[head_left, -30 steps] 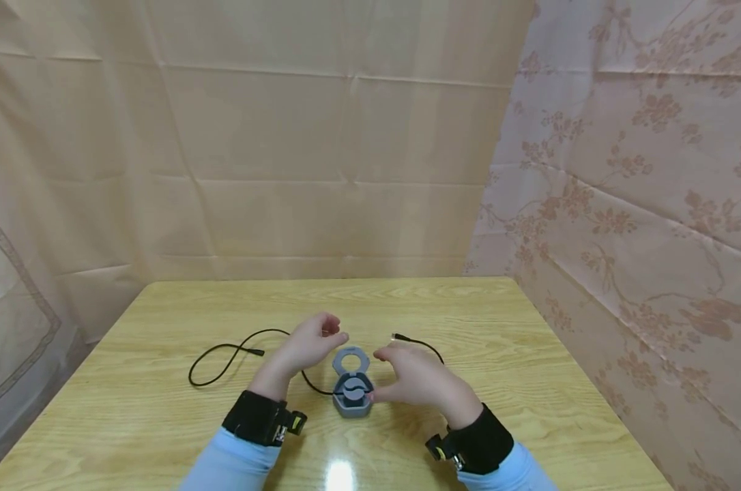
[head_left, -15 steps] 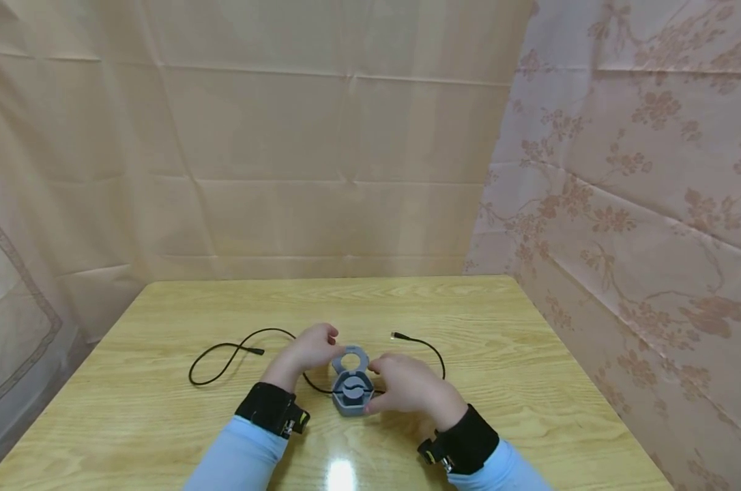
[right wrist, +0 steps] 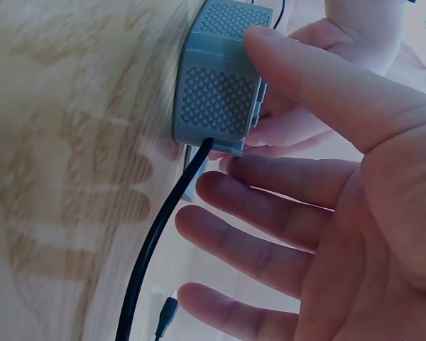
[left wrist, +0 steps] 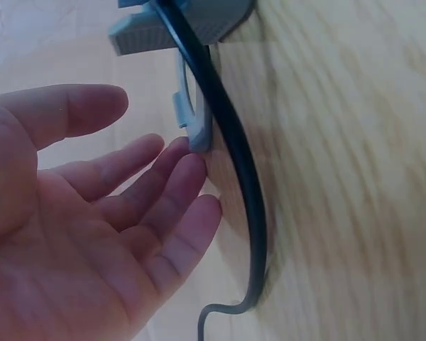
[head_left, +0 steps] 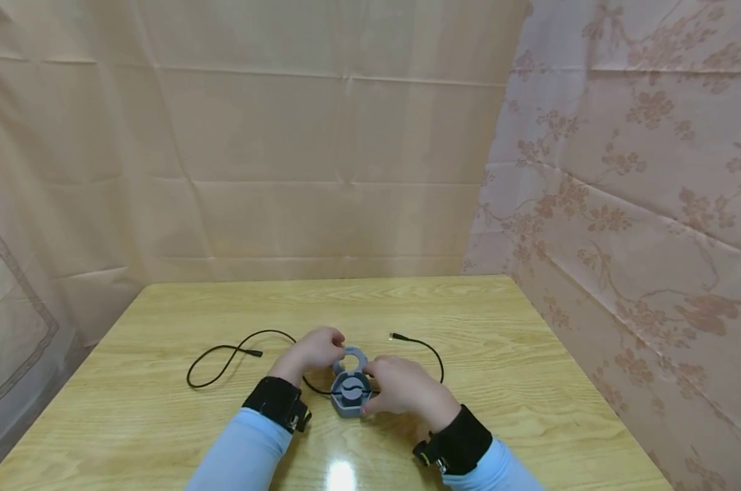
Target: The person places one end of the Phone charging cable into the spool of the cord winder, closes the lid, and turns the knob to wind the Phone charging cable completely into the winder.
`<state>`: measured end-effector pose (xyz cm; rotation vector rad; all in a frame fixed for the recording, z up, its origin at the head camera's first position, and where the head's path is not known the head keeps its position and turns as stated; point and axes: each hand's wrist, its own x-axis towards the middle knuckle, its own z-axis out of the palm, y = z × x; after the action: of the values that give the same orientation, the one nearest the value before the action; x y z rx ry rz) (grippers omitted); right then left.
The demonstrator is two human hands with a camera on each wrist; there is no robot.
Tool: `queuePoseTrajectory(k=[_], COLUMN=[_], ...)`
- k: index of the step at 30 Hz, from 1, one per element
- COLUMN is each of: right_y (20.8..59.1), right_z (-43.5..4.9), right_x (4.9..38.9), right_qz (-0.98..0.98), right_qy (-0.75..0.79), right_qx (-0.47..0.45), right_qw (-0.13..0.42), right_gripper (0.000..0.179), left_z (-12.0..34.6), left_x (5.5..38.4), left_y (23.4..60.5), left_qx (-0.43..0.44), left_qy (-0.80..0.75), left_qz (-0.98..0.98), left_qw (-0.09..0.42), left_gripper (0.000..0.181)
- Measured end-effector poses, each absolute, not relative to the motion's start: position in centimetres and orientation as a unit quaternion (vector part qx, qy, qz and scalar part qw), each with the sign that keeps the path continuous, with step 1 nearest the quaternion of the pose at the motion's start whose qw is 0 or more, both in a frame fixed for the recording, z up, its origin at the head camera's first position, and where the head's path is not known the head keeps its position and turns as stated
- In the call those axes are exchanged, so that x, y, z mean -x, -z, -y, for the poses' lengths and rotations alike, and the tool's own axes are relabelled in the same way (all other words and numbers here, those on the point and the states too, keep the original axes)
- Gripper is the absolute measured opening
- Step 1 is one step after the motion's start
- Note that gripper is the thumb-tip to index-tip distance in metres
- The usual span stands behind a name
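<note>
A small grey hexagonal cable winder [head_left: 349, 408] sits on the table, its ring-shaped lid [head_left: 359, 354] flipped back. Inside is a round hub [head_left: 352, 389] with an S-shaped groove. A black cable [head_left: 314, 390] runs through the winder and out both sides. My right hand [head_left: 407, 385] spans the right side, thumb on the near corner of the textured wall [right wrist: 216, 99] and index fingertip by the hinge corner, holding it between them. My left hand [head_left: 314, 351] has relaxed fingers, fingertips [left wrist: 193, 167] right at the lid's edge, thumb free.
On the left the cable loops and ends in a black plug [head_left: 256, 353]. Its other end, a plug with a metal tip [head_left: 398, 336], lies behind the right hand. The wood-grain table [head_left: 518, 423] meets hanging cloths at its back and right.
My right hand has come in closer around the winder, its thumb shifting to the near corner. The left hand has moved right and down toward the lid. The cable ends have stayed put.
</note>
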<state>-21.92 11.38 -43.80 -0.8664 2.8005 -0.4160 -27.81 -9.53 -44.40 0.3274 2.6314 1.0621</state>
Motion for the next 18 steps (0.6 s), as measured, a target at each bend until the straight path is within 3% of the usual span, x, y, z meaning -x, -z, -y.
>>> queuePoseTrajectory(k=[10, 18], right_y=[43.8, 43.6], right_z=[-11.3, -11.5], right_x=[22.1, 22.1], right_qz=[-0.939, -0.939], right_qy=[0.149, 0.166], right_qx=[0.292, 0.282], right_qw=[0.103, 0.107], right_gripper=[0.068, 0.041], left_z=[9.5, 9.6], left_x=[28.3, 28.7], left_y=[44.6, 43.7], left_qx=[-0.102, -0.117], left_qy=[-0.377, -0.359], left_qz=[-0.908, -0.92], left_qw=[0.149, 0.109], left_gripper=[0.039, 0.027])
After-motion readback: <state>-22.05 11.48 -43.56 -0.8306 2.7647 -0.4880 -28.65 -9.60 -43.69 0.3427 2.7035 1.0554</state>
